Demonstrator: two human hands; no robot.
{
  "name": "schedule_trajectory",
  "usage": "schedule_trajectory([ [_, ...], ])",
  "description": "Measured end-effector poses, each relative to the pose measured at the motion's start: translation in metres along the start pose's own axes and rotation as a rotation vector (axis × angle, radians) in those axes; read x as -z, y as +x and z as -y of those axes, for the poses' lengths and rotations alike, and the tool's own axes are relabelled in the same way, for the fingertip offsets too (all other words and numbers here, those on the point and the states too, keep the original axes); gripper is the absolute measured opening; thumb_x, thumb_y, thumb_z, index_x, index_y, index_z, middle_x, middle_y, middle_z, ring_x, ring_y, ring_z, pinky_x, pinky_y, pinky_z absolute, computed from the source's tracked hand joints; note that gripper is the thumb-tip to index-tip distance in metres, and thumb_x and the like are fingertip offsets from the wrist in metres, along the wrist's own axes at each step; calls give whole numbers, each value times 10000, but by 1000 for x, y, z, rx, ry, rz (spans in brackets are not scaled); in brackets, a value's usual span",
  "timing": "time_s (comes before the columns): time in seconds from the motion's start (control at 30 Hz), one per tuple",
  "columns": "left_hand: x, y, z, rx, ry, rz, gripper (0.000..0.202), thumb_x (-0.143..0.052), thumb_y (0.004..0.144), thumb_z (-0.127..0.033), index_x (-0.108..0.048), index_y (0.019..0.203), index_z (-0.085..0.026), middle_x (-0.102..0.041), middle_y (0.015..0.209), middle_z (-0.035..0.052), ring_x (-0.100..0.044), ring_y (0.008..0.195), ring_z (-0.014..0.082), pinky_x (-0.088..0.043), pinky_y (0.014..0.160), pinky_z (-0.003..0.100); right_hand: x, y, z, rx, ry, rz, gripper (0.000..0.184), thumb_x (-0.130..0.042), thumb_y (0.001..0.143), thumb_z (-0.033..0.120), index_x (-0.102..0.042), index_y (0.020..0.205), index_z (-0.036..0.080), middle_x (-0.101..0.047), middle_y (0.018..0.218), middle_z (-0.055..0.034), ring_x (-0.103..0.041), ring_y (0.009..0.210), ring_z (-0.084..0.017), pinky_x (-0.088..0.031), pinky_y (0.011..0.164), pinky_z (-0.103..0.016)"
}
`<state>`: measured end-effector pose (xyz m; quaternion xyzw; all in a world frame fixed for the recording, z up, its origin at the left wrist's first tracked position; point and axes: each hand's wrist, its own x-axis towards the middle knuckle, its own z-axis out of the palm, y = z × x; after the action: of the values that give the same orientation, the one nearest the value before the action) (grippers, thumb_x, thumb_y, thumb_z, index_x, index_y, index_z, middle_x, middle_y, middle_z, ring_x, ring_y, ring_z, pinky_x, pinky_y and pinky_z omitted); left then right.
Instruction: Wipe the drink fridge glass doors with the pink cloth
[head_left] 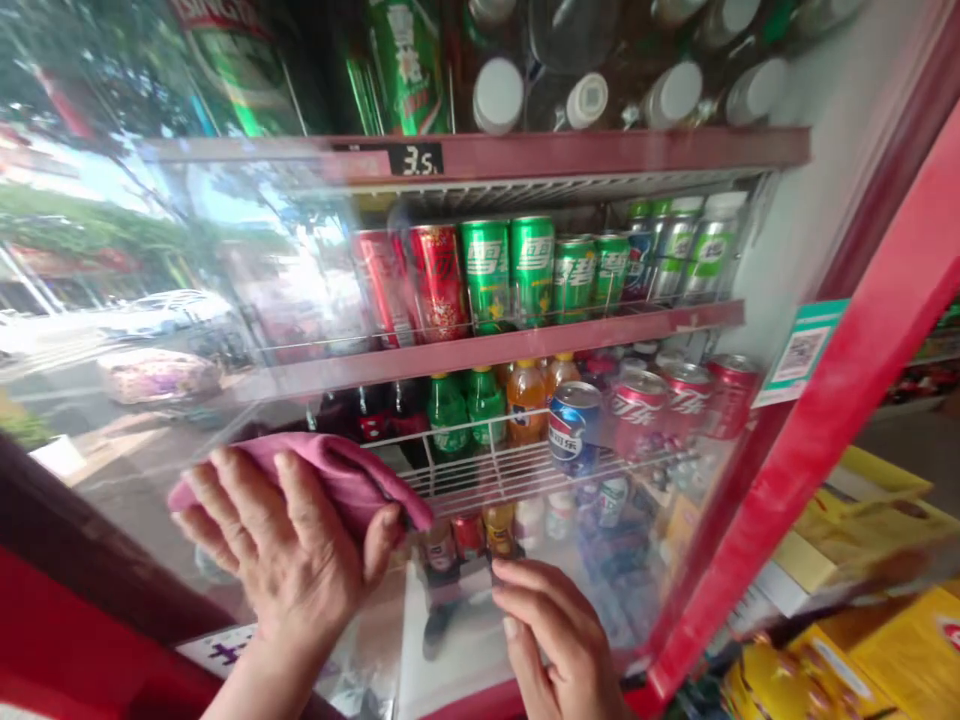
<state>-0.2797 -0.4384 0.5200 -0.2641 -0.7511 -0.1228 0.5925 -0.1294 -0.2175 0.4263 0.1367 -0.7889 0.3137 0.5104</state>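
My left hand (300,550) lies spread over a folded pink cloth (330,470), holding it flat against the glass door of a red-framed drinks fridge (795,450). The thumb rests on the cloth's lower right edge. To its right, my right hand (559,640) is in front of the lower glass, with loosely curved fingers and nothing in them. Whether it touches the glass I cannot tell. Behind the glass, a blue Pepsi can (574,428) and green bottles (448,412) stand on a white wire shelf (465,455).
Higher shelves hold green cans (486,275), red cans (437,280) and white-capped bottles (499,95). A price tag (416,159) reads 3.5. A QR sticker (801,352) is on the right frame. Yellow boxes (862,530) stand at the right. The street reflects in the glass at left.
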Motion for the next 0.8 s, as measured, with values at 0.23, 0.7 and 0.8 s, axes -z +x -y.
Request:
schedule_trajectory([
  [0.23, -32, 24, -120, -126, 28, 5, 1038, -543, 1033, -711, -155, 1791, -117, 41, 1892, 194, 17, 1772, 395, -14, 1417, 585, 6, -6, -15, 66, 205, 48, 295, -620, 961, 48, -735, 1188, 195, -853, 1078, -89, -840, 1003, -192, -699, 937, -264],
  [0.7, 2, -21, -20, -90, 201, 63, 1102, -501, 1018, -785, -115, 1792, -102, 0, 1878, 250, -10, 1767, 411, -111, 1402, 684, 14, -3, -2, 40, 295, 120, 344, -647, 982, 62, -749, 1270, 219, -844, 1191, -114, -837, 1106, -239, -726, 927, -327],
  [0.8, 16, -35, 32, -51, 215, 62, 1121, -521, 1013, -778, -134, 1780, -59, -72, 1853, 323, -30, 1762, 431, -121, 1394, 702, 3, -1, 17, 44, 297, 132, 330, -636, 986, 57, -745, 1259, 208, -839, 1185, -110, -834, 1100, -219, -717, 929, -298],
])
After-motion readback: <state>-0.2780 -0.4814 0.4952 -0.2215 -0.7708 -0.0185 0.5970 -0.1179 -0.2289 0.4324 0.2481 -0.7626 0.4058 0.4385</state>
